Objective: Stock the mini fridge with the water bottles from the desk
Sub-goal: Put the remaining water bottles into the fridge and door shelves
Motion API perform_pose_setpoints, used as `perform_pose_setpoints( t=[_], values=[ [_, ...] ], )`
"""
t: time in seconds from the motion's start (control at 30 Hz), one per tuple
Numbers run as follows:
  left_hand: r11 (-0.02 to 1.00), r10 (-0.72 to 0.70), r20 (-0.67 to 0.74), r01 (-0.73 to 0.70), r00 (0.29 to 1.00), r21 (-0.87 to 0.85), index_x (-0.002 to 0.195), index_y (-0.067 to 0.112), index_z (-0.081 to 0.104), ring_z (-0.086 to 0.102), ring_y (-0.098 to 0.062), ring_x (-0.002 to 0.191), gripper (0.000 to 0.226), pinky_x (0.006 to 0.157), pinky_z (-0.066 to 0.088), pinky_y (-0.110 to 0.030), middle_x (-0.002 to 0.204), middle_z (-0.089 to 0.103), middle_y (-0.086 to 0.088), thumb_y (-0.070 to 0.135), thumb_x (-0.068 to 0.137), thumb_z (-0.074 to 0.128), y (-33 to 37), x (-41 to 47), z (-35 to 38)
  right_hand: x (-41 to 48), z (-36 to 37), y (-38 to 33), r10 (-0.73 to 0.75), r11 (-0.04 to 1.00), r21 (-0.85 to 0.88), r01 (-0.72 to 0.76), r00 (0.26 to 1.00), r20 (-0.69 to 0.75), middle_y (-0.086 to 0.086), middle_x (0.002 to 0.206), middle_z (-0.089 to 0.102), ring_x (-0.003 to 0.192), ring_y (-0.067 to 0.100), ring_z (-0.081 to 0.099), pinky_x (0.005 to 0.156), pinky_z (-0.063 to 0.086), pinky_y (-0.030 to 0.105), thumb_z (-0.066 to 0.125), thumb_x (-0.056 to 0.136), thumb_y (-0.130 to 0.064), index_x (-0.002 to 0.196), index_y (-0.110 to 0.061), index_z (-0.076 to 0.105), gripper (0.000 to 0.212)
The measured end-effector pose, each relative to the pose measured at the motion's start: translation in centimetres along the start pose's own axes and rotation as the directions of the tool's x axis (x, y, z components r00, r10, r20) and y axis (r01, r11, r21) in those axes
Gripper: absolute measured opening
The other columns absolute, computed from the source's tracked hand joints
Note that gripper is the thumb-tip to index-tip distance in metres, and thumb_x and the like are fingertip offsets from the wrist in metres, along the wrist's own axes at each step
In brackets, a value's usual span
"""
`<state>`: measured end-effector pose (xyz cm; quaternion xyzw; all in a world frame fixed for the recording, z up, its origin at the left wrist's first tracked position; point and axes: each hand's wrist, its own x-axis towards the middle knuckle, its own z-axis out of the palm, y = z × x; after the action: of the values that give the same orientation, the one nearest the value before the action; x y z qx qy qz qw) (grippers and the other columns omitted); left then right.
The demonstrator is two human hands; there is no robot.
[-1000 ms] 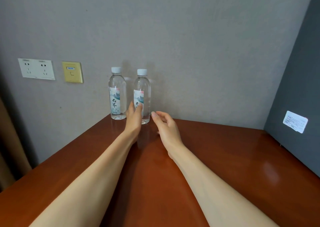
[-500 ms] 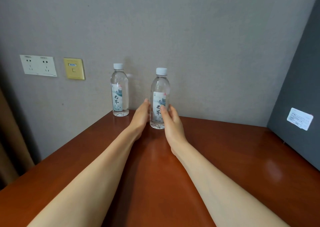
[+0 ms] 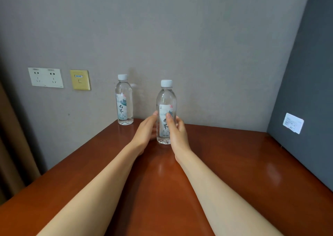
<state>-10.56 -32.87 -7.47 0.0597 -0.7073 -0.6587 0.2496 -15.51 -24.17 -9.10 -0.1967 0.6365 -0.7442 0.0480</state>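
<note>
Two clear water bottles with white caps and pale labels stand on the reddish-brown desk (image 3: 234, 163). The far bottle (image 3: 124, 100) stands alone against the grey wall, untouched. The near bottle (image 3: 166, 99) is upright, a little out from the wall. My right hand (image 3: 177, 135) grips it low on the right, with the thumb across the label. My left hand (image 3: 146, 129) lies with straight fingers against the bottle's left side. Whether its base rests on the desk I cannot tell. No fridge is in view.
A white double socket (image 3: 46, 77) and a yellow wall plate (image 3: 80, 80) sit on the wall at the left. A dark grey panel (image 3: 306, 91) with a white sticker (image 3: 293, 122) bounds the desk on the right. A brown curtain (image 3: 10, 145) hangs at the far left.
The near bottle has moved right, away from the other bottle and out from the wall. My right hand has closed round it; my left hand stays at its left side.
</note>
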Motion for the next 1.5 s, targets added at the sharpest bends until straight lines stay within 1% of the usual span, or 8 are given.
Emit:
perform_pose_setpoints(
  t=[0.23,0.4,0.67,0.83,1.13,1.23,1.37,1.5],
  values=[
    [0.999,-0.036,-0.009,0.036,0.999,0.004,0.106,0.012,0.065,0.07,-0.021,0.099,0.032,0.086,0.055,-0.034,0.105,0.072,-0.01,0.039,0.097,0.05,1.5,-5.3,-0.3,-3.4,-0.6,0.0,0.015,1.0,-0.028,-0.015,1.0,0.013,0.004,0.11,0.066,0.1,0.019,0.067,0.093,0.053,0.047,0.052,0.049,-0.097,0.097,-0.037,0.064,0.078],
    [0.999,-0.034,-0.002,0.034,0.999,0.016,0.109,0.008,0.065,0.07,-0.019,0.096,0.029,0.081,0.056,-0.027,0.103,0.073,-0.01,0.031,0.094,0.057,2.9,-9.8,0.1,-7.7,-1.8,-1.2,0.028,0.999,-0.026,-0.027,1.0,0.013,0.003,0.104,0.068,0.096,0.018,0.068,0.091,0.054,0.047,0.049,0.051,-0.097,0.096,-0.035,0.064,0.078],
    [0.977,0.059,0.071,-0.073,0.996,0.203,0.11,0.023,0.063,0.069,-0.009,0.093,0.044,0.082,0.053,-0.025,0.1,0.073,0.003,0.046,0.074,0.072,4.8,-17.8,1.4,-15.3,-4.4,-4.0,0.043,0.999,-0.029,-0.042,0.999,0.015,0.003,0.105,0.068,0.093,0.017,0.07,0.087,0.056,0.046,0.052,0.065,-0.082,0.096,-0.035,0.064,0.058],
    [0.96,0.089,0.1,-0.112,0.991,0.257,0.109,0.027,0.062,0.068,-0.007,0.094,0.056,0.081,0.053,-0.024,0.102,0.072,0.008,0.06,0.065,0.073,5.6,-22.3,2.8,-19.8,-6.6,-5.8,0.053,0.998,-0.044,-0.055,0.997,-0.049,0.001,0.094,0.071,0.086,0.019,0.07,0.084,0.057,0.045,0.047,0.094,-0.057,0.09,-0.033,0.062,0.027],
    [0.949,0.142,0.155,-0.179,0.978,0.261,0.105,0.029,0.062,0.068,-0.009,0.093,0.052,0.085,0.055,-0.032,0.101,0.069,0.013,0.057,0.064,0.075,7.6,-29.9,6.6,-28.5,-11.7,-9.6,0.072,0.997,0.028,-0.072,0.997,-0.019,0.007,0.097,0.071,0.082,0.017,0.071,0.073,0.058,0.03,0.058,0.092,-0.046,0.106,-0.017,0.06,0.032],
    [0.936,0.166,0.229,-0.226,0.959,0.271,0.108,0.028,0.062,0.069,-0.013,0.093,0.052,0.086,0.056,-0.038,0.102,0.07,0.009,0.057,0.066,0.075,8.4,-31.8,8.4,-31.0,-14.2,-10.2,0.055,0.998,0.021,-0.054,0.998,-0.023,0.008,0.1,0.072,0.089,0.022,0.072,0.083,0.058,0.037,0.069,0.086,-0.04,0.107,-0.02,0.059,0.03],
    [0.92,0.205,0.315,-0.292,0.927,0.262,0.11,0.03,0.062,0.068,-0.012,0.095,0.051,0.087,0.055,-0.041,0.104,0.07,0.011,0.056,0.069,0.075,9.5,-33.7,12.0,-33.4,-18.1,-11.2,-0.017,0.999,0.038,0.022,0.993,-0.12,0.007,0.097,0.073,0.089,0.021,0.072,0.086,0.057,0.04,0.072,0.083,-0.041,0.105,-0.021,0.062,0.031],
    [0.875,0.309,0.384,-0.419,0.87,0.245,0.112,0.037,0.06,0.063,-0.004,0.1,0.041,0.09,0.051,-0.033,0.106,0.067,0.021,0.049,0.076,0.075,12.0,-34.5,16.8,-34.9,-22.8,-13.8,-0.123,0.988,0.061,0.141,0.964,-0.235,0.004,0.098,0.074,0.088,0.014,0.072,0.074,0.054,0.024,0.068,0.086,-0.038,0.11,-0.018,0.063,0.032]
  ],
)
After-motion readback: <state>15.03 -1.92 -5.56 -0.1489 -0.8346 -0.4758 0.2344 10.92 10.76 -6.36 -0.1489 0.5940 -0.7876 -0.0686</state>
